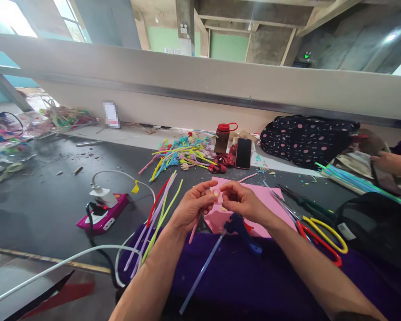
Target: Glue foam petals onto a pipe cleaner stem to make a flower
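Observation:
My left hand [193,206] and my right hand [241,200] meet in front of me over a pink sheet [240,209] on the dark table. Both pinch a small pink flower-shaped piece with a yellow centre [216,194] between thumb and fingers. A pink straw [194,232] hangs down from my left hand. A blue glue gun [239,227] lies just under my right wrist, and a pale blue straw [202,272] slants down across the purple cloth [240,276] by my lap.
Loose coloured straws [157,214] lie left of my hands, a bigger heap [180,156] behind. Behind it stand a red-capped bottle [222,137] and a phone [243,153]. Scissors [321,232], a dotted bag [304,138], a pink power strip [103,211]. Another person's hand [389,162] at right.

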Available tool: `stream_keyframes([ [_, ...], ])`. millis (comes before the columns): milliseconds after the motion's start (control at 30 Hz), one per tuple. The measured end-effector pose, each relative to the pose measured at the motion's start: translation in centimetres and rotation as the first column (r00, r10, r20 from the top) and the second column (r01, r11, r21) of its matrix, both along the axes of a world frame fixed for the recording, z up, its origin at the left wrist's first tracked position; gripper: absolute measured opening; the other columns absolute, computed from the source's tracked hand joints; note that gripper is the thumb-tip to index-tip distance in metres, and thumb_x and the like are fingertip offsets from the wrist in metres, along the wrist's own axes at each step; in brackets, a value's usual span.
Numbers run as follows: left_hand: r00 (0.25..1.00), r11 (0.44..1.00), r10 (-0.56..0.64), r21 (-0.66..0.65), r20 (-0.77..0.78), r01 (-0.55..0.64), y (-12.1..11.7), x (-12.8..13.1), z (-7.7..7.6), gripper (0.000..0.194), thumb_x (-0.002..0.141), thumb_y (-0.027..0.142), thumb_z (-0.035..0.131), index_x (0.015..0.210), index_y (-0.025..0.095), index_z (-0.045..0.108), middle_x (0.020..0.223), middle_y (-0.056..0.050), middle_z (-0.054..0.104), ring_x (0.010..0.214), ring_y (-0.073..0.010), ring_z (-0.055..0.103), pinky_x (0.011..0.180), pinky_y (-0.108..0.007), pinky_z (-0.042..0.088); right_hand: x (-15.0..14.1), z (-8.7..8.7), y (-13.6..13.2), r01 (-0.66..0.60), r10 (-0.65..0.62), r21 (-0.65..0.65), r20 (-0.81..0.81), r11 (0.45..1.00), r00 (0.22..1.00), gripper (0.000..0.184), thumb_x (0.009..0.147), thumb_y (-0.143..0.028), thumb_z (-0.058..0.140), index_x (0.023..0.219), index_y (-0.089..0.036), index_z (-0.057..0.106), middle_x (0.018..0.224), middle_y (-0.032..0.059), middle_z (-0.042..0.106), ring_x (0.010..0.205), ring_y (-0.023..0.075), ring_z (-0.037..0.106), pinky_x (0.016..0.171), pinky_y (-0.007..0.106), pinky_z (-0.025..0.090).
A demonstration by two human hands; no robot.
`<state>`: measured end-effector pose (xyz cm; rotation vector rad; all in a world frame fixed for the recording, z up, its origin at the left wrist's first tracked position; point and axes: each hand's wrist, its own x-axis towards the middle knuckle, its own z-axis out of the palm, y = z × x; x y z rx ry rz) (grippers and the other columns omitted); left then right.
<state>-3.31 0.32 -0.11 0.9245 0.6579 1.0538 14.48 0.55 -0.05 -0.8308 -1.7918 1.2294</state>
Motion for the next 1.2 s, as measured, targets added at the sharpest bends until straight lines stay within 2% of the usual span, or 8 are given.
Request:
stream_keyframes([
  [100, 0.995, 0.995, -0.096, 0.034, -0.016, 0.097, -0.2, -0.1, 0.2, 0.046, 0.064, 0.017, 0.071, 0.108, 0.018, 0.058, 0.058, 0.007, 0.05, 0.042, -0.0011, 0.039, 0.04, -0.015, 0.026, 0.5, 0.6, -0.3, -0.115, 0.115, 0.032, 0.007, 0.993, 0.993, 0.043, 0.076, -0.02, 0.06, 0.118, -0.024, 0.05, 0.074, -0.0034, 0.05, 0.062, 0.0086, 0.047, 0.059, 0.022, 0.04],
  [233, 0.976, 0.977, -0.213, -0.007, -0.03, 0.213, -0.4, -0.3, 0.2, 0.056, 0.061, 0.016, 0.073, 0.114, 0.019, 0.055, 0.061, 0.005, 0.056, 0.043, -0.002, 0.042, 0.041, -0.016, 0.026, 0.8, 1.1, -0.6, -0.198, 0.196, 0.026, 0.056, 0.98, 0.979, 0.038, 0.077, -0.025, 0.061, 0.115, -0.023, 0.056, 0.082, -0.0003, 0.057, 0.07, 0.0115, 0.052, 0.065, 0.025, 0.043],
  [333, 0.971, 0.972, -0.236, 0.004, -0.031, 0.236, -0.4, -0.3, 0.1, 0.056, 0.06, 0.017, 0.073, 0.113, 0.019, 0.055, 0.06, 0.005, 0.056, 0.041, -0.0019, 0.041, 0.04, -0.016, 0.025, 0.9, 1.1, -0.7, -0.189, 0.187, 0.02, 0.071, 0.982, 0.98, 0.029, 0.076, -0.027, 0.063, 0.105, -0.02, 0.061, 0.08, 0.0007, 0.059, 0.068, 0.0119, 0.054, 0.063, 0.025, 0.045],
  [500, 0.979, 0.979, -0.202, 0.012, -0.012, 0.203, -0.5, -0.1, 0.1, 0.048, 0.06, 0.023, 0.073, 0.105, 0.017, 0.056, 0.056, 0.006, 0.053, 0.039, -0.0024, 0.042, 0.038, -0.015, 0.027, 0.7, 1.0, -0.9, -0.119, 0.12, -0.038, 0.041, 0.992, 0.992, 0.019, 0.074, -0.028, 0.065, 0.091, -0.018, 0.063, 0.078, 0.0011, 0.059, 0.064, 0.0114, 0.055, 0.057, 0.024, 0.047],
  [700, 0.994, 0.995, -0.075, 0.055, -0.082, 0.08, -1.0, 0.5, 0.1, 0.024, 0.064, 0.029, 0.071, 0.077, 0.016, 0.056, 0.058, 0.003, 0.056, 0.041, -0.0034, 0.045, 0.04, -0.015, 0.031, 0.2, 1.4, -1.3, 0.017, -0.02, -0.128, -0.022, 0.992, 1.0, 0.014, 0.071, -0.029, 0.067, 0.077, -0.017, 0.062, 0.067, -0.0021, 0.056, 0.05, 0.0067, 0.049, 0.046, 0.02, 0.041],
  [833, 0.983, 0.984, 0.06, 0.178, -0.175, -0.028, -1.5, 0.9, 0.3, 0.022, 0.067, 0.033, 0.067, 0.075, 0.015, 0.059, 0.06, 0.001, 0.056, 0.048, -0.0069, 0.049, 0.043, -0.017, 0.034, 0.1, 1.8, -1.1, 0.085, -0.102, -0.227, -0.065, 0.97, 0.993, 0.018, 0.068, -0.03, 0.069, 0.071, -0.016, 0.059, 0.055, -0.0044, 0.053, 0.042, 0.0059, 0.046, 0.04, 0.018, 0.037],
  [1033, 0.891, 0.891, 0.262, 0.447, -0.372, -0.075, -2.1, 1.3, 0.3, 0.018, 0.07, 0.033, 0.064, 0.076, 0.016, 0.068, 0.072, -0.003, 0.064, 0.058, -0.0105, 0.052, 0.054, -0.022, 0.038, 0.3, 1.2, -0.6, 0.116, -0.161, -0.308, -0.124, 0.944, 0.979, 0.016, 0.066, -0.026, 0.071, 0.07, -0.016, 0.059, 0.05, -0.0057, 0.052, 0.039, 0.0063, 0.045, 0.037, 0.018, 0.037],
  [1200, 0.795, 0.806, 0.422, 0.581, -0.435, -0.11, -2.2, 1.6, 0.3, 0.013, 0.071, 0.031, 0.064, 0.073, 0.018, 0.067, 0.071, -0.003, 0.065, 0.058, -0.0108, 0.052, 0.056, -0.023, 0.038, 0.2, 1.0, -0.5, 0.109, -0.158, -0.301, -0.141, 0.947, 0.977, 0.017, 0.064, -0.026, 0.072, 0.069, -0.016, 0.059, 0.052, -0.006, 0.053, 0.041, 0.006, 0.046, 0.039, 0.018, 0.036],
])
